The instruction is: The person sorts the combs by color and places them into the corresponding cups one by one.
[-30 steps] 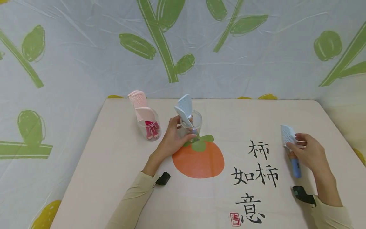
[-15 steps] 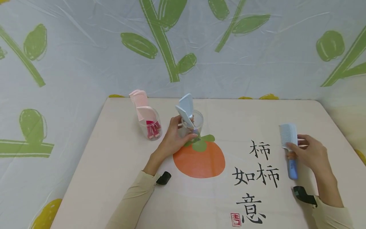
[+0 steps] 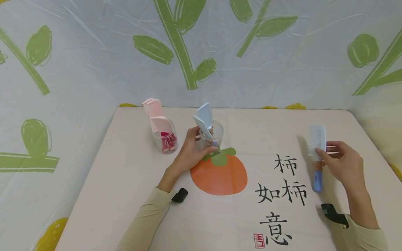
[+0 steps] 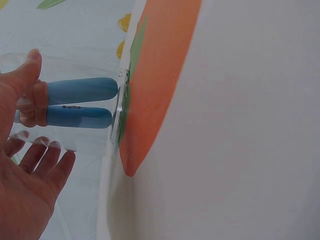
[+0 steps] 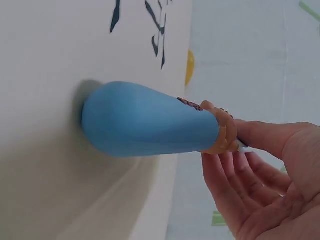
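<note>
In the head view my left hand point(image 3: 194, 150) holds a clear plastic cup point(image 3: 218, 131) standing near the leaf of the printed orange fruit. Two light-blue combs point(image 3: 204, 115) lean in that cup, teeth up; the left wrist view shows their blue handles point(image 4: 82, 91) through its wall. At the right, my right hand point(image 3: 346, 164) pinches another light-blue comb point(image 3: 318, 139) between thumb and fingers, near where head meets handle. Its teeth point up and away. The right wrist view has its rounded blue handle point(image 5: 145, 120) close over the tabletop, beside a shadow.
Left of my left hand stands another clear cup point(image 3: 173, 135) with pink combs point(image 3: 161, 123) in it. The pale tabletop point(image 3: 125, 181) carries a printed orange fruit point(image 3: 218, 177) and black characters point(image 3: 285, 164). A leaf-patterned sheet point(image 3: 110, 62) hangs behind the table.
My right hand has taken hold of the blue comb, turned its toothed side toward the view and raised it off the table. The left hand stays on its cup.
</note>
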Demonstrator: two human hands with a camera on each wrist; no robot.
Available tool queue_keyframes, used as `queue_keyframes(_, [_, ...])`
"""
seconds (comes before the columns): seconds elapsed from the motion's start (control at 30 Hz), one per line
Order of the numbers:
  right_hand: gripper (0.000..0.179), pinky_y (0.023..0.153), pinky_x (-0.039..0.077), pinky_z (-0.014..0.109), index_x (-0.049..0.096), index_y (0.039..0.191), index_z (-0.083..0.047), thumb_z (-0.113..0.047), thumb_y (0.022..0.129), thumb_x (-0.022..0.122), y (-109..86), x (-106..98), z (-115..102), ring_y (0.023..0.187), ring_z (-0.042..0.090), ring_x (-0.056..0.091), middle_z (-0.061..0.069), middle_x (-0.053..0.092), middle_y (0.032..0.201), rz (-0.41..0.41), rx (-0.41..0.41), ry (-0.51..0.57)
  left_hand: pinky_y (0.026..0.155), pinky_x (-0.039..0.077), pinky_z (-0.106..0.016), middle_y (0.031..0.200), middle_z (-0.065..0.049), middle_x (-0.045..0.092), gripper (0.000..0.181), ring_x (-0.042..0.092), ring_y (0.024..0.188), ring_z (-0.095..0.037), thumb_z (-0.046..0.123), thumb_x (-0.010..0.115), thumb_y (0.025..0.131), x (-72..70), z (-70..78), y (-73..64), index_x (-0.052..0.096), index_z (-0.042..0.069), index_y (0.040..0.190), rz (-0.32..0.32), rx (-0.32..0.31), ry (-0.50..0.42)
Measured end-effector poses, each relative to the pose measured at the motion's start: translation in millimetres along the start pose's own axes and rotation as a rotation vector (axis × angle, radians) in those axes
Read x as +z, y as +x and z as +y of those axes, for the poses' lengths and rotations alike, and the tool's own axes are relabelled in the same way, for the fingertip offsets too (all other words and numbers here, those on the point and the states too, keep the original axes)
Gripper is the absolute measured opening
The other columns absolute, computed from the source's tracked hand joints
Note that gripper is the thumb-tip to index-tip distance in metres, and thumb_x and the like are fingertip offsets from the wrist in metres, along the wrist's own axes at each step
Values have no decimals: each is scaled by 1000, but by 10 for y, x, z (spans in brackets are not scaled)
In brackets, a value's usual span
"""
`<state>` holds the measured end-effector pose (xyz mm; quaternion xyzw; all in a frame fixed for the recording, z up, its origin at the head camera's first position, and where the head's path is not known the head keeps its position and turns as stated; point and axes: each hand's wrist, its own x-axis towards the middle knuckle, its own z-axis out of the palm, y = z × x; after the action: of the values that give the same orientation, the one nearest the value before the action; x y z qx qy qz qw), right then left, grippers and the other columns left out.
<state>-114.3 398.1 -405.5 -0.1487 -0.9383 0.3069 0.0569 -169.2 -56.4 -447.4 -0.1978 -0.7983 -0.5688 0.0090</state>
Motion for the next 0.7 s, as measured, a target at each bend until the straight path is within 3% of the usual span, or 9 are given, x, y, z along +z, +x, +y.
queue_keyframes(0.1, [60, 59, 39, 4, 50, 141, 5, -36, 101, 66, -19, -12, -46, 88, 3, 53, 30, 58, 130, 41, -10, 23, 107, 45, -48, 145, -12, 37, 80, 47, 127, -24, 24, 83, 89, 1, 9, -5, 34, 7, 150, 0, -7, -7])
queue_keyframes(0.2, [55, 61, 39, 4, 54, 138, 2, -35, 100, 68, -40, -24, -80, 82, -14, 42, 10, 64, 115, 80, -26, 48, 107, 45, -49, 145, -12, 37, 80, 46, 127, -24, 25, 84, 89, 3, 18, -11, 34, 9, 150, -3, -14, -13])
queue_keyframes(0.3, [52, 62, 39, 4, 56, 135, 0, -34, 99, 70, -47, -30, -123, 82, -15, 44, -16, 54, 106, 115, -41, 70, 106, 45, -49, 145, -12, 37, 80, 46, 126, -24, 25, 83, 89, -2, 25, -16, 34, 9, 150, -4, -15, -14])
queue_keyframes(0.37, [51, 63, 39, 4, 56, 134, 0, -33, 98, 70, -42, -33, -157, 83, -15, 45, -25, 49, 103, 133, -56, 84, 106, 46, -49, 146, -11, 36, 80, 47, 126, -24, 26, 83, 89, -4, 27, -18, 34, 10, 150, -1, -15, -11])
queue_keyframes(0.7, [50, 66, 41, 1, 58, 133, 2, -27, 96, 74, -15, -7, -377, 81, -17, 51, -32, 50, 98, 179, -127, 173, 107, 45, -49, 145, -13, 38, 78, 48, 127, -25, 23, 84, 89, 8, 4, -6, 35, 8, 149, 1, -1, -13])
